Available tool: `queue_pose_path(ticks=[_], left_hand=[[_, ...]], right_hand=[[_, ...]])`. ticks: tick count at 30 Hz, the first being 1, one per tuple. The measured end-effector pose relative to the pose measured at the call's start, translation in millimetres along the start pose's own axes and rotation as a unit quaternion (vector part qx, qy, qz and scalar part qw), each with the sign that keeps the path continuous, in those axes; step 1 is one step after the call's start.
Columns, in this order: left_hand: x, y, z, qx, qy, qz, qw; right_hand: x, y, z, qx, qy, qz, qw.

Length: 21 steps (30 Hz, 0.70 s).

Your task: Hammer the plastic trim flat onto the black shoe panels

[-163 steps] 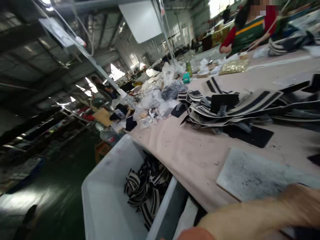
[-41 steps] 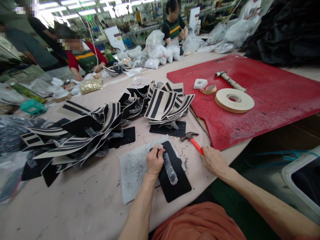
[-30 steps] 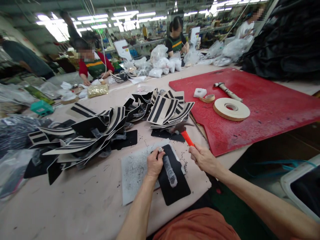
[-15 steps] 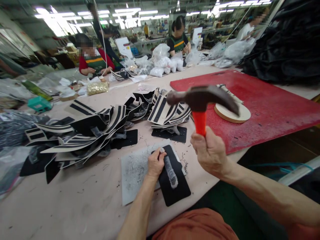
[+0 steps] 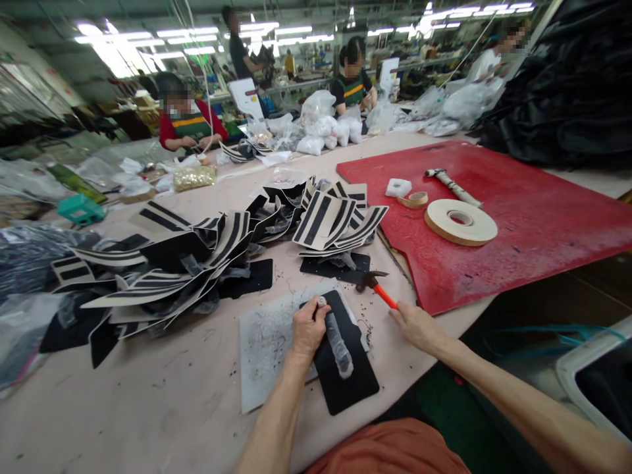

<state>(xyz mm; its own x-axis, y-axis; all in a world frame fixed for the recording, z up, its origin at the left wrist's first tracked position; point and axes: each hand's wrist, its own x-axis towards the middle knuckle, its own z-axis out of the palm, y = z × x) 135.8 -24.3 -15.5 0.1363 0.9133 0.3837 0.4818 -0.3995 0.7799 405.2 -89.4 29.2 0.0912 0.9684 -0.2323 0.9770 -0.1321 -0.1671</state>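
My left hand (image 5: 308, 328) is closed in a pinch around a small metal punch (image 5: 322, 301); only its round pale top shows above the fingers. Under it lies a black panel (image 5: 353, 388) with a plastic-wrapped strap handle (image 5: 340, 352) along it, the punch standing at the handle's far end. The panel rests partly on a pale grey board (image 5: 259, 368) marked with dark specks. In my right hand (image 5: 419, 327) is a claw hammer (image 5: 386, 296) with an orange grip, its dark head low, right of the panel's far end.
Striped and black panels (image 5: 197, 276) lie heaped at left and centre. On the red board (image 5: 543, 243) are a tape roll (image 5: 481, 230), a smaller roll (image 5: 413, 200) and a wrapped hammer-like tool (image 5: 457, 189). Co-workers sit across the table behind plastic bags (image 5: 323, 122).
The hammer has come down from its raised position before the red board to near the table, right of the panel. My left hand holds nearly the same place.
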Motion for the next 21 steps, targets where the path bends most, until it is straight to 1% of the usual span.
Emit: queue_pose_path(ticks=[1,2,3,4,5,6,7,8,9,10,11,12,13,14,15,16,18,19,21], left_hand=[[0.2,0.8,-0.5,0.001,0.001,-0.003,1.0],[0.2,1.6,-1.2,0.001,0.003,-0.006,1.0],[0.0,2.5,-2.0,0.001,0.004,-0.009,1.0],[-0.3,3.5,-2.7,0.001,0.006,-0.013,1.0],[-0.6,4.5,-3.2,0.0,0.007,-0.017,1.0],[-0.6,5.7,-3.4,-0.003,0.007,-0.024,1.0],[-0.1,7.1,-3.1,-0.009,0.007,-0.034,0.999],[1.3,8.6,-2.1,-0.018,0.009,-0.051,0.998],[3.9,10.2,-0.5,-0.036,0.019,-0.08,0.996],[7.7,11.9,1.7,-0.07,0.05,-0.128,0.988],[12.8,13.7,3.8,-0.116,0.101,-0.187,0.97],[18.9,15.4,5.4,-0.162,0.161,-0.244,0.943],[25.5,17.2,5.6,-0.206,0.219,-0.292,0.908],[32.1,19.2,3.7,-0.246,0.265,-0.323,0.875],[37.7,21.4,-0.6,-0.276,0.297,-0.333,0.851],[41.9,24.0,-7.5,-0.297,0.313,-0.328,0.84],[44.3,30.2,-27.5,-0.318,0.327,-0.297,0.839],[42.7,33.7,-39.0,-0.317,0.337,-0.28,0.841],[35.5,40.6,-60.4,-0.295,0.354,-0.246,0.853]], right_hand=[[-1.4,-2.3,4.2,-0.009,0.015,0.01,1.0],[-3.6,-8.0,5.9,-0.012,0.042,0.004,0.999],[-6.2,-17.1,5.5,-0.009,0.076,-0.025,0.997],[-8.9,-28.8,3.7,-0.002,0.107,-0.081,0.991],[-11.4,-42.3,1.4,0.008,0.125,-0.164,0.978],[-13.3,-56.6,-0.3,0.015,0.125,-0.26,0.957],[-14.6,-70.5,-0.7,0.016,0.109,-0.351,0.93],[-15.2,-83.2,0.7,0.011,0.082,-0.422,0.903],[-15.3,-93.9,3.7,0.0,0.057,-0.468,0.882],[-14.9,-102.3,8.2,-0.012,0.042,-0.491,0.87],[-14.2,-108.3,13.5,-0.023,0.038,-0.494,0.868],[-13.4,-112.2,18.8,-0.032,0.038,-0.489,0.871],[-12.6,-114.5,23.3,-0.039,0.038,-0.483,0.874],[-12.0,-115.8,26.1,-0.046,0.037,-0.478,0.877],[-11.5,-116.8,26.7,-0.053,0.035,-0.475,0.878],[-11.4,-118.0,24.8,-0.061,0.036,-0.47,0.88],[-11.8,-122.4,13.2,-0.071,0.05,-0.436,0.896],[-12.2,-125.6,4.1,-0.073,0.064,-0.4,0.911],[-13.0,-132.9,-17.0,-0.067,0.096,-0.302,0.946]])
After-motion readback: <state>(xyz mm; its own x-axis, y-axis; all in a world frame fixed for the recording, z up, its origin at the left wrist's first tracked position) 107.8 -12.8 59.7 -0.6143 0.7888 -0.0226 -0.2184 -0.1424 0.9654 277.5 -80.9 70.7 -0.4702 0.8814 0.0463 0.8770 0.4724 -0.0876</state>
